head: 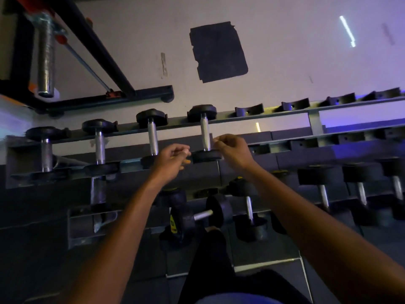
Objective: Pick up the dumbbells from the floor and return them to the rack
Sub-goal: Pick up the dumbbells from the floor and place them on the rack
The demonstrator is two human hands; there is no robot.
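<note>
1. Your two bare arms reach forward over a tiered dumbbell rack [241, 119], seen from your head camera looking steeply down.
2. Your left hand [169, 159] hovers at the near rail of the top tier, fingers loosely curled toward the thumb with nothing plainly between them; motion blur hides whether the fingertips meet.
3. Your right hand [232, 150] sits just beside it, fingers bent and relaxed, closed round nothing visible.
4. Between the two hands stands the fourth dumbbell [205, 133] of the top row, counted from the left: its chrome handle spans both rails and its near head lies in the gap between your knuckles. Your right fingertips are at the handle's near end; contact cannot be judged.
5. Three more dumbbells rest in the cradles to its left, the nearest one [152, 137] partly behind your left hand. The black cradles [248, 110] to the right of your hands hold nothing.
6. Lower down, a loose dumbbell with a yellow label [197, 216] lies crosswise under your forearms, near your dark trouser leg [210, 260].
7. Larger dumbbells [322, 187] fill the lower tier to the right.
8. Behind the rack, a pale wall carries a dark patch [218, 51], and a black machine frame [105, 62] stands at upper left.
</note>
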